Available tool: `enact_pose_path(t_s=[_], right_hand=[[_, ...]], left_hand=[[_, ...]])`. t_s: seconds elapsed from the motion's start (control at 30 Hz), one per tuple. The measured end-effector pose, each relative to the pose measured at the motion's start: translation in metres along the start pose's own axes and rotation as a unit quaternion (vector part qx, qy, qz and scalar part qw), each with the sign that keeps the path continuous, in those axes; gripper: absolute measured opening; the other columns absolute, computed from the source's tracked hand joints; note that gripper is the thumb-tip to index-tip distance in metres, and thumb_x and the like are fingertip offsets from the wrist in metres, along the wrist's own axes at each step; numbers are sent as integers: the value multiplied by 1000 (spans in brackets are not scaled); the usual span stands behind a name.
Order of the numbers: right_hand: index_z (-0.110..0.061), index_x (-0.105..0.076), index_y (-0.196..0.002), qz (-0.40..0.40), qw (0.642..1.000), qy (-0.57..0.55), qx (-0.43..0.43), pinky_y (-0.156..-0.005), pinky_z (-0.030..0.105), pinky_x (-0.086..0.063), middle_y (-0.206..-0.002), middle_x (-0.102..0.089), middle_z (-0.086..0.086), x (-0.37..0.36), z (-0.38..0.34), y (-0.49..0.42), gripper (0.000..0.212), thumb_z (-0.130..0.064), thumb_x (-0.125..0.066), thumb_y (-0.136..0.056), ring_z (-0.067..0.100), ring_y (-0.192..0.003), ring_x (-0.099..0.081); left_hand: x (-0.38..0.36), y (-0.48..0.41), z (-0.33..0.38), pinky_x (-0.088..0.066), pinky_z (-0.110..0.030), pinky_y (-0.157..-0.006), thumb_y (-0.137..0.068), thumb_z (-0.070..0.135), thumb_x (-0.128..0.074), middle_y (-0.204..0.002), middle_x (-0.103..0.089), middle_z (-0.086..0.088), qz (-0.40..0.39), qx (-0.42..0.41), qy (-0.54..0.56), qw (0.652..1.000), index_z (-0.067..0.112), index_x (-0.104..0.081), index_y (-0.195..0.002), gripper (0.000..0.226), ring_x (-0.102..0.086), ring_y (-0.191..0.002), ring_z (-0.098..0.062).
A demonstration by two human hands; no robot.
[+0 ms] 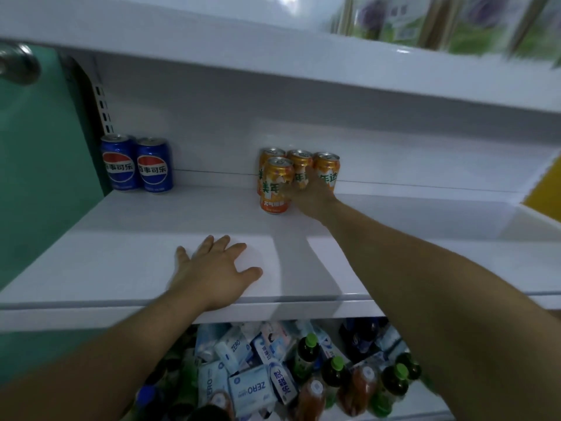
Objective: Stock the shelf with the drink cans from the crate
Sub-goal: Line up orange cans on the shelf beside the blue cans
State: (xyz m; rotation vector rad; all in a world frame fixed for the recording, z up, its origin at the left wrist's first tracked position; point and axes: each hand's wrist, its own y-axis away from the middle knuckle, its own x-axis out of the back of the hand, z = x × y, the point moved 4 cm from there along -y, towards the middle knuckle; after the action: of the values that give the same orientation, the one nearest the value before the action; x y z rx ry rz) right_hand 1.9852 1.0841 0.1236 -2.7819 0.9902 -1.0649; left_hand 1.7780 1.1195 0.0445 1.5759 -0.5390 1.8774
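Note:
Several orange drink cans (326, 168) stand clustered at the back middle of the white shelf (121, 262). One orange can (274, 189) stands in front of the others. My right hand (312, 197) reaches in and curls against that front can's right side; motion blur hides the fingertips. Two blue cola cans (136, 165) stand side by side at the shelf's back left corner. My left hand (212, 275) lies flat, palm down with fingers spread, on the shelf's front part. No crate is in view.
A shelf above (334, 65) overhangs and carries blurred green and purple packages (455, 22). Below the shelf's front lip lie blue-white packets (249, 387) and green-capped bottles (306, 354). A green wall and a round metal knob (18, 65) are at the left.

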Motion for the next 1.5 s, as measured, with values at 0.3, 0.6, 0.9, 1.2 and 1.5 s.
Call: enact_pose_path(t_s=[0.3, 0.6, 0.9, 1.2, 1.5], right_hand=[[-15, -22, -154, -7, 951, 266, -160, -109, 38, -33, -157, -30, 10, 139, 30, 130, 79, -54, -54, -93, 31, -138, -36], [-15, -25, -153, 50, 903, 320, -281, -105, 39, -39, -156, -32, 8, 248, 80, 300, 76, -54, -52, -94, 30, -135, -40], [-16, -31, -150, 156, 808, 312, -474, -106, 39, -39, -151, -40, 8, 336, 136, 493, 74, -56, -54, -92, 29, -133, -42], [-22, -34, -149, 214, 728, 227, -611, -110, 43, -36, -152, -40, 5, 341, 217, 594, 73, -55, -58, -89, 27, -136, -40], [-15, -47, -136, 115, 741, 123, -650, -88, 33, -47, -130, -58, 7, 312, 385, 618, 52, -45, -56, -94, 23, -112, -56]], left_hand=[[21, 12, 75, -28, -34, -113, -83, 57, -59, -156, -26, -4, -85, -91, 109, 986, 18, -28, -148, 82, -32, -139, -21], [-16, 122, 293, -36, -32, -106, -88, 48, -59, -148, -39, -4, -128, -371, 63, 918, 20, -38, -143, 65, -42, -131, -23], [-87, 219, 437, -37, -30, -103, -87, 43, -61, -150, -38, -1, -221, -525, 27, 822, 22, -36, -145, 66, -43, -131, -19], [-205, 245, 513, -43, -30, -99, -85, 43, -63, -140, -49, 4, -349, -578, -37, 737, 26, -44, -140, 60, -50, -122, -15], [-354, 191, 550, -43, -26, -91, -88, 41, -61, -130, -55, -1, -430, -506, -92, 742, 20, -48, -136, 54, -54, -114, -18]])
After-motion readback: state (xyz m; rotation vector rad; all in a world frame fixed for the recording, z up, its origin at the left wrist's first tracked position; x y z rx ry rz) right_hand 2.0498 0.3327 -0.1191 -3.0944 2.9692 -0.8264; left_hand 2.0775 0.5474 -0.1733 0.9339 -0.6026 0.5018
